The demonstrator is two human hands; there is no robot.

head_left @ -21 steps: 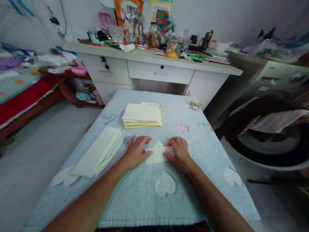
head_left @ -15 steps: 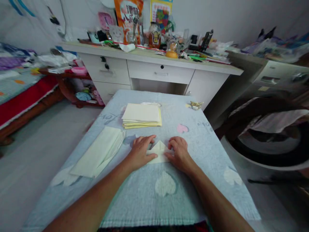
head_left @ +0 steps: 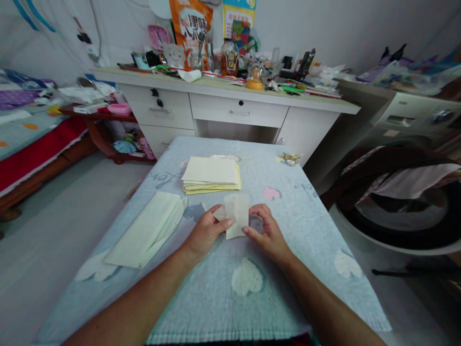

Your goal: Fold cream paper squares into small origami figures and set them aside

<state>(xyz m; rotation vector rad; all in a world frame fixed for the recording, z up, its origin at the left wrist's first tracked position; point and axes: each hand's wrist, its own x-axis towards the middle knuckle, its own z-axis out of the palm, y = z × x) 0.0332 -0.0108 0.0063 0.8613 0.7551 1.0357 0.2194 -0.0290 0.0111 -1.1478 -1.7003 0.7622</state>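
A small folded piece of cream paper (head_left: 236, 214) is held up between my two hands, a little above the cloth. My left hand (head_left: 208, 229) pinches its left side, thumb in front, where a pointed flap sticks out. At the right edge, my right hand (head_left: 265, 229) has thumb and forefinger curled against the paper. Behind the hands lies a stack of cream and yellow paper sheets (head_left: 211, 170). To the left rests a long folded pale paper bundle (head_left: 147, 230).
A blue cloth with heart prints covers the table (head_left: 281, 302). A small patterned object (head_left: 292, 158) sits at its far right corner. Beyond stands a white desk (head_left: 216, 103) crowded with jars and packets. A washing machine (head_left: 406, 125) is on the right, a bed (head_left: 32, 134) on the left.
The folded paper has gone from lying flat on the cloth, with its point facing away, to being lifted and turned so the point faces left. Both hands now grip its sides.
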